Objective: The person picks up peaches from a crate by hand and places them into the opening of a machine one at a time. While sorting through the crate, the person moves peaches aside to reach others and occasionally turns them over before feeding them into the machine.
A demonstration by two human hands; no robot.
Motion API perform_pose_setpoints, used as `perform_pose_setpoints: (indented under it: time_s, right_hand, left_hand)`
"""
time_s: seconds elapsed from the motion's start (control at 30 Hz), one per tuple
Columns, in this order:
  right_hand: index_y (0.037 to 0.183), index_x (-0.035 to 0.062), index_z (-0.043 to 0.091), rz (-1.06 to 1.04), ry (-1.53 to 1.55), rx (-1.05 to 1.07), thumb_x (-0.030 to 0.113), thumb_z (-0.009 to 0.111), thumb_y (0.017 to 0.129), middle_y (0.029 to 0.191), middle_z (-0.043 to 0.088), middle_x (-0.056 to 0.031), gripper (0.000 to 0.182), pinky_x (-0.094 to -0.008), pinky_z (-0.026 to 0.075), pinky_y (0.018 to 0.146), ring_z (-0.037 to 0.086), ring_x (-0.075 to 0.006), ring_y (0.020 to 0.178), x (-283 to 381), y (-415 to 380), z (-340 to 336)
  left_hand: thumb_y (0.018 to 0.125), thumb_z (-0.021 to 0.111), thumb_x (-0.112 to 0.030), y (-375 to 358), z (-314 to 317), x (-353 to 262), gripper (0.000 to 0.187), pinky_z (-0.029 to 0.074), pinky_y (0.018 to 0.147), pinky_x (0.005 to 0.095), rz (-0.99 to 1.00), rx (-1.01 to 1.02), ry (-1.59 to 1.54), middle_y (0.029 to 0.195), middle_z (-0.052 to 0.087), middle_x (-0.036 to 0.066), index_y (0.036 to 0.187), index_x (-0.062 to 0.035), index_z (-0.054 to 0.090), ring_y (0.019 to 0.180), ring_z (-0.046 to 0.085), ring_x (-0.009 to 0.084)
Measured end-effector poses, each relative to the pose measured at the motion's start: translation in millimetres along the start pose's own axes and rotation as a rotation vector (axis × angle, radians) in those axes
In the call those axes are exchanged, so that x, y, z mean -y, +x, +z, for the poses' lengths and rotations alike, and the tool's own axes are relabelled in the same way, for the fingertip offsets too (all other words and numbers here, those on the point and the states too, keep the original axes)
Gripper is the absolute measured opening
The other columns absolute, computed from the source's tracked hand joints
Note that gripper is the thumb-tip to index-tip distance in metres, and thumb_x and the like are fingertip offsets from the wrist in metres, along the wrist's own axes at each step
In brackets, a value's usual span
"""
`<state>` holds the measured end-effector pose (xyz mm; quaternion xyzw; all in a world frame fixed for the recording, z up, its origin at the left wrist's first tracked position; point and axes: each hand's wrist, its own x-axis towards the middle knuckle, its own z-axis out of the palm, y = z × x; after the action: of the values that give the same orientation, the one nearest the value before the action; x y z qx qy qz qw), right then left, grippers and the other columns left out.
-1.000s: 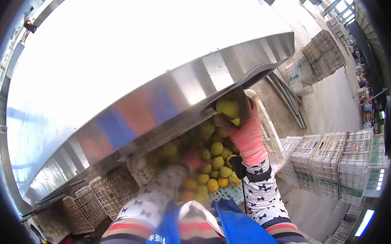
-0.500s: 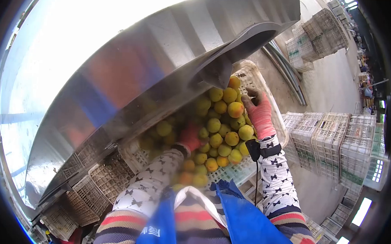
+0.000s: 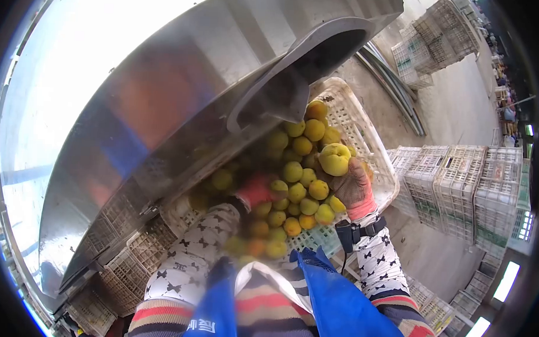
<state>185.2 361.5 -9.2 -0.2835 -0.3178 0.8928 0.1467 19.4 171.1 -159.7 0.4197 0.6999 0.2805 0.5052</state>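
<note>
Yellow-green and orange round fruits (image 3: 295,192) lie piled in a white plastic crate (image 3: 383,163) beneath a metal chute. My right hand (image 3: 353,186), in a pink and brown glove, grips one larger yellow-green fruit (image 3: 334,159) above the right part of the pile. Over the left part of the pile is my left hand (image 3: 258,190), in a pink glove. Its fingers are blurred and partly hidden, with a fruit (image 3: 279,186) close beside them; whether it holds anything is unclear.
A shiny metal chute (image 3: 183,88) slants across the upper left, its edge over the crate. Stacked white crates (image 3: 453,184) stand at the right, more (image 3: 439,41) at the upper right. Long pipes (image 3: 391,86) lie on the floor. Other crates (image 3: 126,270) are at the lower left.
My right hand has moved down and a little left from the crate's far right side, turned, and taken hold of a fruit. My left hand has shifted slightly.
</note>
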Motion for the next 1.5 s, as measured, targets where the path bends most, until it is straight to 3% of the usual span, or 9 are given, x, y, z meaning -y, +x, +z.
perform_pose_setpoints:
  time_s: [0.2,0.5,0.67,0.77,0.9,1.03,1.2,1.3,1.5]
  right_hand:
    - [0.141,-0.0010,0.047,-0.072,-0.361,-0.001,0.045,0.059,0.094,0.116,0.066,-0.0095,0.067,-0.0241,0.052,0.069,0.066,-0.0137,0.089,11.4,-4.1,28.1]
    - [0.134,0.0064,0.056,-0.548,-0.583,-0.008,0.022,0.067,0.091,0.113,0.067,-0.0074,0.048,-0.0309,0.055,0.075,0.067,-0.0173,0.088,43.9,34.3,129.2]
    - [0.127,0.0024,0.059,-0.875,-2.275,-0.324,0.027,0.069,0.087,0.113,0.066,-0.0144,0.049,-0.0339,0.052,0.084,0.063,-0.0228,0.100,37.8,109.9,171.9]
    - [0.132,-0.0010,0.055,-1.013,-1.650,-0.231,0.032,0.070,0.089,0.120,0.065,-0.0157,0.056,-0.0322,0.051,0.087,0.063,-0.0211,0.107,32.1,121.5,137.1]
    - [0.142,0.0020,0.049,-0.462,-0.613,0.293,0.036,0.080,0.082,0.129,0.060,-0.0149,0.076,-0.0348,0.047,0.098,0.060,-0.0261,0.113,38.9,44.2,128.9]
    - [0.137,0.0067,0.052,-0.753,-1.234,0.217,0.040,0.082,0.076,0.129,0.054,-0.0207,0.075,-0.0425,0.048,0.098,0.058,-0.0367,0.117,26.4,-10.1,130.0]
    - [0.138,0.0074,0.052,-0.690,-1.395,0.001,0.045,0.083,0.070,0.131,0.052,-0.0244,0.084,-0.0441,0.050,0.093,0.056,-0.0404,0.116,30.8,8.3,124.4]
    - [0.119,0.0086,0.061,-0.808,-1.665,-0.270,0.042,0.073,0.081,0.118,0.056,-0.0213,0.052,-0.0466,0.052,0.084,0.059,-0.0400,0.103,39.8,52.0,149.8]
    - [0.121,0.0075,0.060,-0.811,-1.373,0.001,0.041,0.075,0.079,0.116,0.059,-0.0174,0.056,-0.0437,0.050,0.091,0.058,-0.0349,0.108,67.0,72.6,170.4]
  left_hand:
    - [0.095,0.061,-0.048,-59.2,-47.5,-90.6,0.055,0.052,0.091,0.0332,-0.201,0.067,-1.443,0.121,0.063,0.011,0.129,-0.0045,0.057,0.105,0.064,0.0206]
    - [0.088,0.045,-0.076,-90.5,-78.5,-142.4,0.084,0.058,0.069,0.0411,0.432,-0.117,-1.430,0.117,0.063,0.013,0.135,-0.0067,0.050,0.083,0.067,0.0260]
    - [0.088,0.045,-0.076,-108.7,-79.6,-151.9,0.084,0.059,0.068,0.0401,0.356,-0.360,-1.418,0.121,0.062,0.015,0.136,-0.0084,0.050,0.083,0.069,0.0292]
    - [0.088,0.044,-0.075,-112.9,-76.9,-135.0,0.083,0.060,0.068,0.0430,0.327,-0.228,-1.726,0.123,0.062,0.019,0.136,-0.0074,0.049,0.085,0.069,0.0332]
    - [0.095,0.052,-0.046,-122.1,-87.0,-150.1,0.053,0.058,0.061,0.0381,0.326,-0.230,-1.562,0.109,0.064,0.018,0.130,-0.0063,0.052,0.075,0.067,0.0275]
    - [0.089,0.039,-0.078,-115.8,-83.0,-147.2,0.088,0.059,0.062,0.0441,0.352,-0.094,-1.493,0.111,0.065,0.027,0.136,-0.0049,0.048,0.079,0.069,0.0355]
    - [0.089,0.037,-0.079,-105.0,-75.0,-150.5,0.089,0.059,0.065,0.0442,0.468,0.012,-1.665,0.111,0.065,0.025,0.138,-0.0060,0.047,0.081,0.069,0.0340]
    - [0.089,0.038,-0.078,-111.7,-87.2,-165.8,0.088,0.059,0.068,0.0452,0.376,-0.011,-1.721,0.110,0.066,0.022,0.140,-0.0066,0.047,0.083,0.069,0.0330]
    - [0.091,0.044,-0.072,-96.9,-88.3,-143.3,0.082,0.059,0.075,0.0456,0.346,0.242,-1.798,0.113,0.065,0.021,0.139,-0.0061,0.047,0.088,0.069,0.0332]
